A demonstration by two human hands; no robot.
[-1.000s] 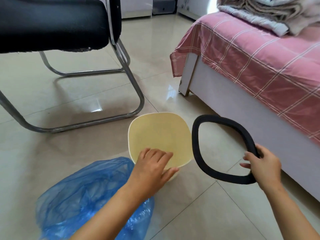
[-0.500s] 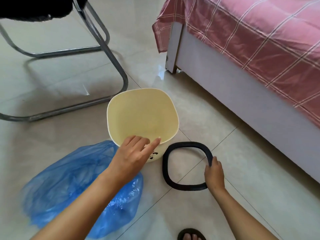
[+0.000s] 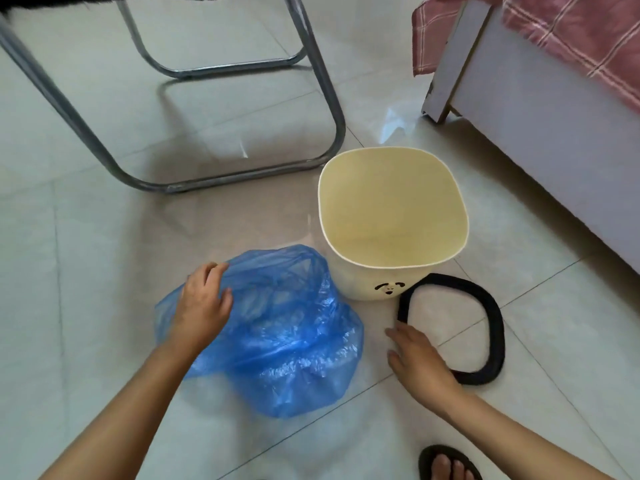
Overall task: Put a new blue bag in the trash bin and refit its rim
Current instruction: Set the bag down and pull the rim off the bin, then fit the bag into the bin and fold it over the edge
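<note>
Both hands have moved. A moment ago the right hand (image 3: 420,363) held the black rim (image 3: 491,327), and the left hand (image 3: 204,304) was on the bin (image 3: 393,271). Now the rim lies flat on the floor (image 3: 104,237), touching the front of the bin. The right hand has let go. It is open and flat, with nothing in it, and it sits just beside the rim's near corner.

The left hand has gone over to the blue bag (image 3: 277,341). Its fingers curl on the top of the bag, at the left side. I cannot tell if it has a good grip yet.

The bag is a puffy heap on the floor, right next to the bin. The bin stands empty with its top bare. So I think the bag goes in next, and the rim goes on last.
</note>
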